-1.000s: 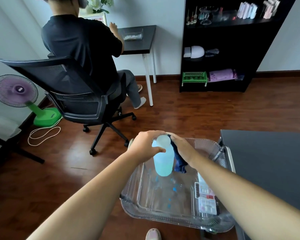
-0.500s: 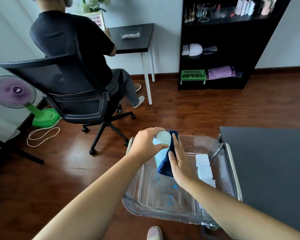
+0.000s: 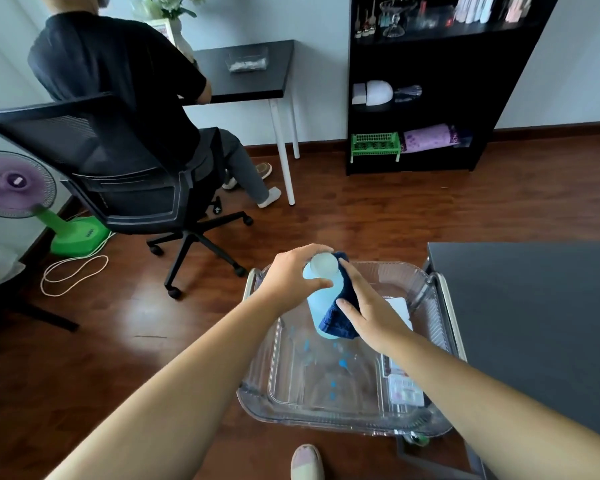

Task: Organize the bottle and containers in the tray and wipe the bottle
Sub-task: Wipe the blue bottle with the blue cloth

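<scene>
Within the tray's [image 3: 326, 421] far half, the bottle [image 3: 316, 308] is gripped at its cap by the left hand [image 3: 291, 276] while a cloth [image 3: 340, 311] is clasped round it by the right hand [image 3: 369, 315]. Containers [image 3: 405, 389] already lie along the tray's right side; wiping seems unfinished.

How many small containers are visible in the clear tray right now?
2. A white container by the tray's far right wall, and a clear container near its front right corner. The right forearm may hide others between them.
</scene>
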Demonstrator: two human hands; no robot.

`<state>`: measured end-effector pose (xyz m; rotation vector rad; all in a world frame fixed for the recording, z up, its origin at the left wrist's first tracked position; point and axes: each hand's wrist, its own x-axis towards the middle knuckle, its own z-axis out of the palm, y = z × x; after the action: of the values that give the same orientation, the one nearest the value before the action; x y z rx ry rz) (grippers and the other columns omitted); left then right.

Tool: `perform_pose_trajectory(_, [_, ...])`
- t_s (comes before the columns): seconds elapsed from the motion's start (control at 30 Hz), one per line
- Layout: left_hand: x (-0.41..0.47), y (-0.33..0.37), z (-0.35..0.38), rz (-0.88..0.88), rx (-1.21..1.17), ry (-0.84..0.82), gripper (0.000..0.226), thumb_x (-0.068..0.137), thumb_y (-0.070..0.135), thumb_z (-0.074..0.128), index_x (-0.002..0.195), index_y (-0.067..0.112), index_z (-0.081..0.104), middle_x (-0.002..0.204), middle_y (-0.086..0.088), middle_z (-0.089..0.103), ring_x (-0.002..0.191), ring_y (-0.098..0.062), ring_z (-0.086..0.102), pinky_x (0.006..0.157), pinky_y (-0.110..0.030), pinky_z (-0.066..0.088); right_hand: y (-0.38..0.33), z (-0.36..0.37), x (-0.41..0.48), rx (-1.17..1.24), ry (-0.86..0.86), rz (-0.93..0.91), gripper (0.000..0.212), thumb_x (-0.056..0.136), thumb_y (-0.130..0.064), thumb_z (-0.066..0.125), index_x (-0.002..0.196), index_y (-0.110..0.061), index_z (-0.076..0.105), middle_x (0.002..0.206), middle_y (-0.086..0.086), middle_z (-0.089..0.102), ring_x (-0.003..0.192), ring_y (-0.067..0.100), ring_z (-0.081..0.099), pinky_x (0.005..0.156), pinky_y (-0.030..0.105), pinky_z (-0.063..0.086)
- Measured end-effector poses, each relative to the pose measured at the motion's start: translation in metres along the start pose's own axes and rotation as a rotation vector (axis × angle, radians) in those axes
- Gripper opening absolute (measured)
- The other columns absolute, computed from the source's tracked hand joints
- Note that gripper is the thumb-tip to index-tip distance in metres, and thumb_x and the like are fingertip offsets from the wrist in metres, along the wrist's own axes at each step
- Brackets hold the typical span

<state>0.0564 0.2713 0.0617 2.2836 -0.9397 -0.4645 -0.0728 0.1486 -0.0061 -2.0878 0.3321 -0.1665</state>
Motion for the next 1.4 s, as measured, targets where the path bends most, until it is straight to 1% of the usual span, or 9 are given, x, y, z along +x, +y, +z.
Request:
perform_pose_trajectory(0.13, [0.001, 0.006, 0.006, 0.034, 0.002, 0.060, 0.050, 0.071, 0.031, 0.082, 0.117, 0.026, 0.063, 0.116, 0.009, 0.065, 0.109, -0.012, 0.056, 0.091, -0.027, 0.045, -0.005, 0.009, -0.008, 0.036, 0.084, 0.049, 0.064, 0.098, -0.015, 0.046, 0.149, -0.035, 0.014, 0.157, -0.009, 0.022, 0.138, 0.014, 0.036, 0.110, 0.029, 0.034])
perform_pose_trajectory(0.3, [-0.010, 0.005, 0.022, 0.033, -0.034, 0.246, 0.046, 0.065, 0.039, 0.084, 0.104, 0.022, 0.065, 0.099, 0.011, 0.064, 0.092, -0.008, 0.057, 0.081, -0.025, 0.048, -0.010, 0.027, -0.019, 0.115, 0.166, 0.082, 0.065, 0.098, -0.012, 0.045, 0.148, -0.035, 0.011, 0.157, -0.006, 0.021, 0.137, 0.014, 0.035, 0.098, 0.007, 0.030])
perform_pose_trajectory(0.4, [-0.006, 0.000, 0.014, 0.019, -0.075, 0.158, 0.060, 0.065, 0.039, 0.085, 0.118, 0.024, 0.060, 0.110, 0.010, 0.063, 0.101, -0.007, 0.057, 0.087, -0.022, 0.047, -0.002, 0.013, -0.014, 0.016, 0.081, 0.041, 0.071, 0.098, -0.017, 0.047, 0.142, -0.048, 0.001, 0.158, -0.011, 0.016, 0.139, 0.014, 0.033, 0.106, 0.023, 0.032])
perform_pose_trajectory(0.53, [-0.018, -0.023, 0.015, -0.036, -0.183, 0.083, 0.090, 0.063, 0.037, 0.086, 0.139, 0.037, 0.038, 0.133, 0.014, 0.052, 0.120, -0.003, 0.047, 0.095, -0.022, 0.037, 0.010, 0.015, -0.019, -0.048, 0.070, 0.049, 0.079, 0.098, -0.023, 0.047, 0.133, -0.061, -0.012, 0.158, -0.012, 0.020, 0.135, 0.015, 0.040, 0.100, 0.023, 0.036])
perform_pose_trajectory(0.7, [-0.033, -0.055, 0.046, -0.150, -0.313, -0.027, 0.080, 0.070, 0.039, 0.082, 0.125, 0.062, 0.030, 0.118, 0.037, 0.046, 0.112, 0.002, 0.047, 0.093, -0.023, 0.038, 0.020, 0.034, -0.022, 0.047, 0.085, 0.075, 0.083, 0.098, -0.019, 0.047, 0.134, -0.061, -0.015, 0.157, -0.005, 0.024, 0.135, 0.019, 0.041, 0.104, 0.026, 0.038])
perform_pose_trajectory(0.87, [-0.023, -0.067, 0.066, -0.190, -0.400, -0.034, 0.078, 0.070, 0.040, 0.082, 0.132, 0.048, 0.037, 0.118, 0.029, 0.050, 0.113, -0.001, 0.048, 0.093, -0.022, 0.037, 0.030, 0.041, -0.017, 0.054, 0.103, 0.101, 0.084, 0.096, -0.013, 0.051, 0.137, -0.053, -0.010, 0.155, -0.004, 0.028, 0.135, 0.017, 0.039, 0.107, 0.028, 0.035])
perform_pose_trajectory(1.0, [-0.014, -0.061, 0.065, -0.175, -0.446, 0.034, 0.081, 0.062, 0.051, 0.083, 0.132, 0.043, 0.044, 0.117, 0.026, 0.055, 0.109, 0.000, 0.051, 0.090, -0.019, 0.038, 0.032, 0.040, -0.010, 0.023, 0.181, 0.127, 0.084, 0.094, -0.013, 0.054, 0.141, -0.051, -0.005, 0.129, -0.009, 0.049, 0.110, 0.008, 0.050, 0.086, 0.012, 0.037])
perform_pose_trajectory(1.17, [-0.009, -0.035, 0.046, -0.152, -0.682, 0.052, 0.071, 0.058, 0.056, 0.079, 0.121, 0.035, 0.053, 0.116, 0.009, 0.065, 0.107, -0.012, 0.062, 0.094, -0.037, 0.052, 0.005, 0.026, -0.008, -0.062, 0.309, 0.013, 0.079, 0.089, -0.029, 0.058, 0.150, -0.034, 0.008, 0.124, 0.000, 0.058, 0.107, 0.019, 0.057, 0.085, 0.037, 0.053])
perform_pose_trajectory(1.4, [0.001, 0.024, -0.001, -0.011, -0.810, 0.150, 0.059, 0.071, 0.063, 0.063, 0.117, 0.027, 0.059, 0.113, 0.002, 0.069, 0.107, -0.017, 0.064, 0.098, -0.047, 0.049, -0.060, -0.001, 0.010, -0.107, 0.483, -0.248, 0.074, 0.089, -0.046, 0.045, 0.149, -0.035, 0.004, 0.149, 0.007, 0.034, 0.134, 0.021, 0.037, 0.108, 0.045, 0.037])
